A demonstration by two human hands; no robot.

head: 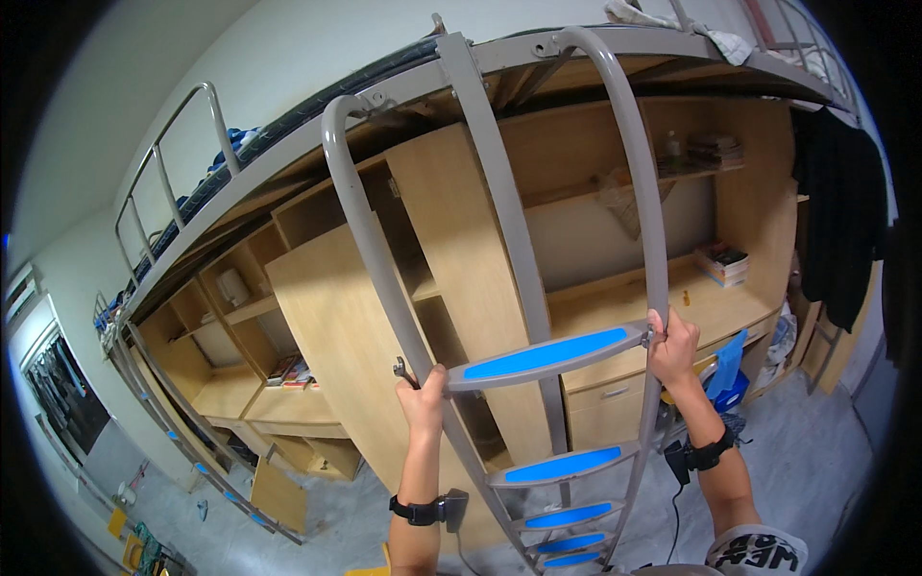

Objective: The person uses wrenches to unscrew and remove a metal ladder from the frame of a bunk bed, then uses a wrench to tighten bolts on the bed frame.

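Observation:
A grey metal bunk-bed ladder (655,216) with blue-padded treads stands before me, its curved top ends fixed to the bed frame. My left hand (423,403) is at the left rail beside the top tread (547,358), closed around a small metal wrench (403,371) whose open jaw sticks up past the fingers; it also touches the rail. My right hand (673,345) grips the right rail at the other end of that tread, next to a bolt fitting (647,335). Each forearm wears a black strap with a small device and a cable.
Under the raised bunk frame (504,56) are wooden cabinets (439,201) and a desk (619,302) with books (722,263). Dark clothing (839,209) hangs at right. A blue cloth (727,363) hangs near the desk. Another ladder (198,468) stands at left.

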